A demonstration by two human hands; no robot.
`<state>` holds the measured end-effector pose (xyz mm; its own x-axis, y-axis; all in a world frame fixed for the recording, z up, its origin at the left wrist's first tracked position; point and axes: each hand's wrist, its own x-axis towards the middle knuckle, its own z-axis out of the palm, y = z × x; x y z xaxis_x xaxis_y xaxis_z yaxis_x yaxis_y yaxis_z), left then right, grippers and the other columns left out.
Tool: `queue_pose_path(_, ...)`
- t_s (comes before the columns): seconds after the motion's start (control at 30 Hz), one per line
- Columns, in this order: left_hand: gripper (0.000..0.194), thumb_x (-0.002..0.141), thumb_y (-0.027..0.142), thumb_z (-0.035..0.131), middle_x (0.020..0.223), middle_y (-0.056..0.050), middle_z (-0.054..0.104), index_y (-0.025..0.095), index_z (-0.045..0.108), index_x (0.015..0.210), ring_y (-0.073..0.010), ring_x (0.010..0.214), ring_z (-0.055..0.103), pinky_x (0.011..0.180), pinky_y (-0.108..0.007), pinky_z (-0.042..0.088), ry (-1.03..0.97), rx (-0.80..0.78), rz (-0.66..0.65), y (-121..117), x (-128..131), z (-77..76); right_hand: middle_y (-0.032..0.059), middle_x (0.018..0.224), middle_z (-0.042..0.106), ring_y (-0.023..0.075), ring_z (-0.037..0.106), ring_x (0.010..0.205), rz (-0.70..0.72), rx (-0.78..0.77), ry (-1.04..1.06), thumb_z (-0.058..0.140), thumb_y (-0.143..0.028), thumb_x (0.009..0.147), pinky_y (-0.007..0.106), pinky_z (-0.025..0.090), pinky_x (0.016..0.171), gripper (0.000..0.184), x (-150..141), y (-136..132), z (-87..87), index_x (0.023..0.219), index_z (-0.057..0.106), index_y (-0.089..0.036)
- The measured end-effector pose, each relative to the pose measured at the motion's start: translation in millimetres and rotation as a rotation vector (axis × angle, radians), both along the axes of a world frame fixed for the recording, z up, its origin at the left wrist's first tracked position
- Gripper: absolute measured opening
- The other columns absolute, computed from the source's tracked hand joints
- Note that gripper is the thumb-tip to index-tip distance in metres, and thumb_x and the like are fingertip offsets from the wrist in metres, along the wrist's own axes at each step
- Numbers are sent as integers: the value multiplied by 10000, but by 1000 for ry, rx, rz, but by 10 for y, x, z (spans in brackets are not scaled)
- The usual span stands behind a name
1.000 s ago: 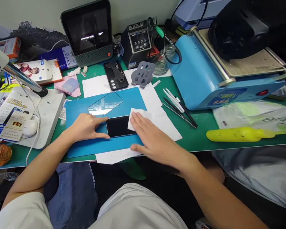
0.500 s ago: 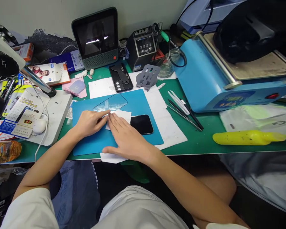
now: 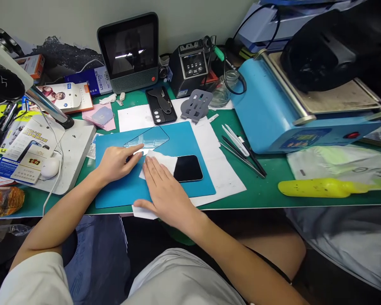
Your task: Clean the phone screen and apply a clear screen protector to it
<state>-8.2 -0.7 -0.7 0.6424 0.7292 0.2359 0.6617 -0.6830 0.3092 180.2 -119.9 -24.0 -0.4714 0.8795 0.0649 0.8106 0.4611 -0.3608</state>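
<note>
A smartphone (image 3: 189, 168) with a dark screen lies on a blue mat (image 3: 123, 192). White tissue (image 3: 169, 161) covers its left part. My right hand (image 3: 167, 190) lies flat on the tissue with the fingers stretched out and the thumb apart. Just left of those fingertips is my left hand (image 3: 117, 164), index finger and thumb extended with a gap between them and nothing visible in it. Beyond both hands, a clear dark-edged sheet (image 3: 154, 137), like a screen protector, rests on the mat. The phone's left end is hidden under tissue and hand.
Behind the mat are a black phone case (image 3: 155, 114), a grey stand (image 3: 197, 105) and a soldering station (image 3: 189, 70). Tweezers and pen-like tools (image 3: 243, 148) lie to the right, near a blue machine (image 3: 266, 114) and yellow bottle (image 3: 314, 187). A white lamp base (image 3: 78, 156) stands left.
My right hand and the tissue have shifted slightly down, away from the clear sheet. My left index finger and thumb have parted, and its fingertips are farther from my right hand.
</note>
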Motion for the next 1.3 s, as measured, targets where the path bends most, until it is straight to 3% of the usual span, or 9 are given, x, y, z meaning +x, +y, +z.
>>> queue_pose_path(0.13, 467, 1100, 435, 426, 723, -68, 777, 178, 733, 1339, -185, 636, 715, 569, -272, 372, 29, -17, -48, -14, 16, -8, 298, 1710, 210, 411, 209, 1614, 20, 36, 8, 350, -798, 972, 570, 327, 1277, 1089, 29, -191, -40, 1615, 304, 80)
queue_pose_path(0.3, 462, 1108, 432, 403, 749, -62, 786, 187, 744, 1300, -185, 656, 729, 588, -266, 409, 44, -18, -96, -18, 27, -19, 306, 1701, 235, 382, 214, 1617, 38, -13, 12, 319, -727, 1022, 554, 274, 1305, 1010, 23, 97, 6, 1614, 295, 92)
queue_pose_path(0.4, 474, 1110, 453, 401, 730, -58, 779, 183, 754, 1277, -176, 634, 719, 578, -261, 407, 47, -15, -113, -14, 17, -13, 308, 1709, 199, 386, 179, 1625, 37, -8, 7, 345, -724, 1018, 573, 283, 1299, 1021, 79, 104, 12, 1622, 262, 94)
queue_pose_path(0.53, 499, 1113, 489, 401, 661, -41, 745, 182, 744, 1305, -164, 588, 691, 572, -264, 392, 57, -2, -142, -29, 12, 15, 262, 1736, 167, 364, 143, 1634, 87, 11, 5, 392, -721, 1011, 558, 326, 1284, 1015, 394, -109, -41, 1664, 188, 30)
queue_pose_path(0.77, 518, 1119, 520, 374, 691, -25, 741, 190, 735, 1290, -152, 629, 688, 607, -270, 404, 65, -14, -213, -45, 46, 62, 266, 1749, 135, 383, 143, 1632, -47, 67, -63, 403, -703, 1014, 621, 340, 1257, 1055, 814, -291, -150, 1689, -85, -55)
queue_pose_path(0.87, 630, 1050, 679, 448, 688, -20, 725, 170, 722, 1301, -163, 635, 680, 602, -274, 391, 136, -67, -256, -37, 57, 80, 271, 1746, 146, 388, 165, 1629, -47, 75, -65, 382, -699, 1018, 619, 366, 1243, 1046, 849, -333, -170, 1686, -107, -58)
queue_pose_path(1.0, 833, 911, 836, 546, 676, -16, 700, 151, 689, 1363, -175, 599, 645, 576, -280, 341, 251, -99, -260, -29, 58, 100, 250, 1756, 139, 372, 158, 1633, -90, 38, -58, 351, -672, 1039, 613, 323, 1270, 980, 916, -151, -166, 1697, -74, -83)
queue_pose_path(1.13, 870, 858, 848, 612, 674, -23, 697, 153, 686, 1376, -188, 613, 647, 579, -278, 312, 300, -90, -258, -27, 49, 99, 291, 1742, 156, 399, 147, 1628, -177, 51, -79, 355, -722, 1014, 628, 322, 1264, 1043, 913, -157, -154, 1690, -47, -38)
queue_pose_path(1.3, 864, 849, 812, 666, 691, -38, 713, 151, 665, 1406, -200, 634, 653, 580, -279, 296, 349, -65, -260, -38, 53, 96, 278, 1747, 136, 383, 132, 1633, -164, 36, -74, 355, -723, 1012, 615, 333, 1261, 1046, 912, -298, -129, 1690, -86, -58)
